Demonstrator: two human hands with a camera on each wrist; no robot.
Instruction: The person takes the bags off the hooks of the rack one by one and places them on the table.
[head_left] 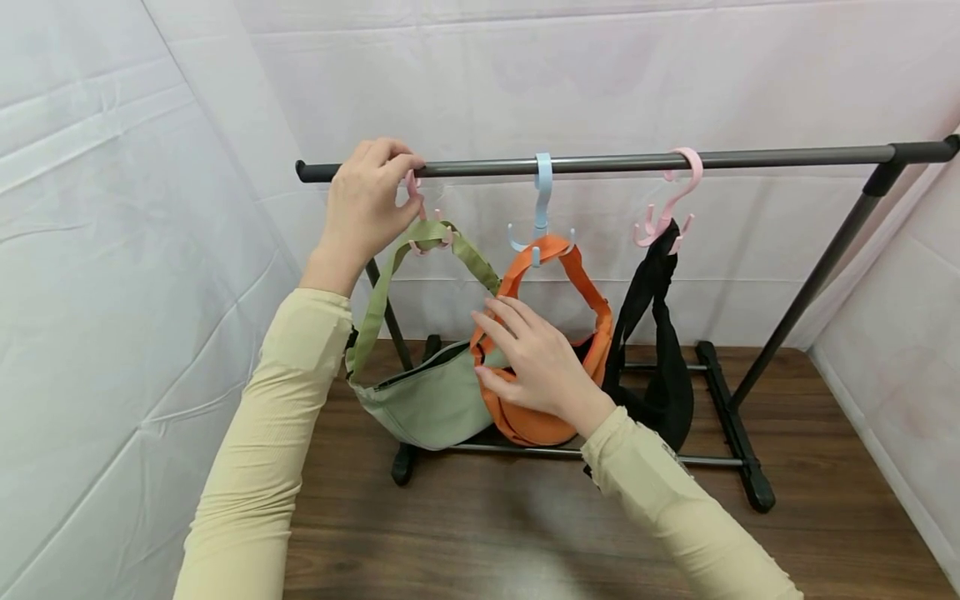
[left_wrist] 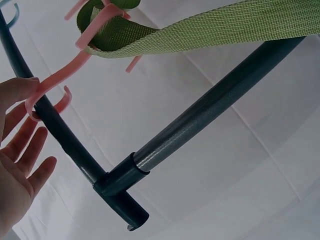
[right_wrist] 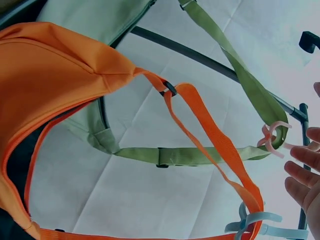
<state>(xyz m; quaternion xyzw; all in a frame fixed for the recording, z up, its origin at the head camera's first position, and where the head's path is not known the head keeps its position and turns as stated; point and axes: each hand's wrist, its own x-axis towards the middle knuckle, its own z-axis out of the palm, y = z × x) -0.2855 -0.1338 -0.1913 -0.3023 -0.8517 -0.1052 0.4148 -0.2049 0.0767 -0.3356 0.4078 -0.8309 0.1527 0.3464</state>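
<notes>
My left hand [head_left: 367, 200] is up at the rail's left end, thumb and fingertips pinching the pink hook [left_wrist: 62, 72] where it curls over the rail. From that hook hangs a pale green shoulder bag [head_left: 431, 400] by its olive strap [left_wrist: 215, 32]. My right hand [head_left: 536, 358] hovers in front of the orange bag [head_left: 525, 417], fingers apart and loosely bent, holding nothing. The orange bag's strap [right_wrist: 215, 135] loops over a light blue hook [head_left: 542, 200]. In the right wrist view, my right fingers [right_wrist: 302, 160] show at the right edge.
A dark metal rail [head_left: 607, 164] spans the rack, with slanted legs [head_left: 813, 283] and black feet [head_left: 731, 425] on the wooden floor [head_left: 480, 533]. To the right, a black bag [head_left: 660, 358] hangs from another pink hook [head_left: 682, 196]. White sheeting [head_left: 465, 83] encloses the back and sides.
</notes>
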